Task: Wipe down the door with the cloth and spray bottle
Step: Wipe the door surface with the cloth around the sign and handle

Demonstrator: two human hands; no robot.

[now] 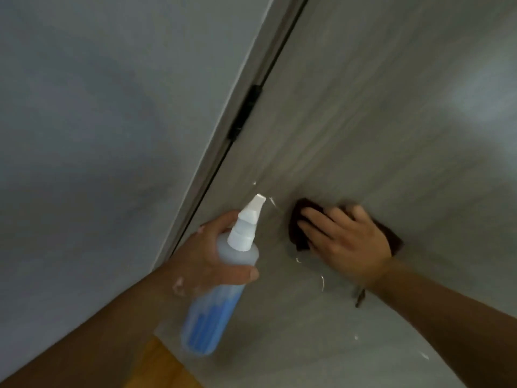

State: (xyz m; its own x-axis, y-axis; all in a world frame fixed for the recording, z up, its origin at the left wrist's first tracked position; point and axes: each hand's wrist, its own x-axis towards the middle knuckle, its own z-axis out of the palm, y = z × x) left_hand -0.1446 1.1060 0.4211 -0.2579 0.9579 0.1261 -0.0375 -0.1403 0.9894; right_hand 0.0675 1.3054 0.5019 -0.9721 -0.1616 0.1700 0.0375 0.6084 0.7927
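No label reads on the spray bottle (215, 287) gripped in the left hand (207, 259), nozzle slanting up-right at the door (363, 121), while the flat right hand (347, 236) presses the cloth (300, 236).

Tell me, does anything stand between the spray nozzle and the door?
Nothing visible does. The left hand holds the spray bottle aimed at bare door; the right hand presses the cloth on it further right.
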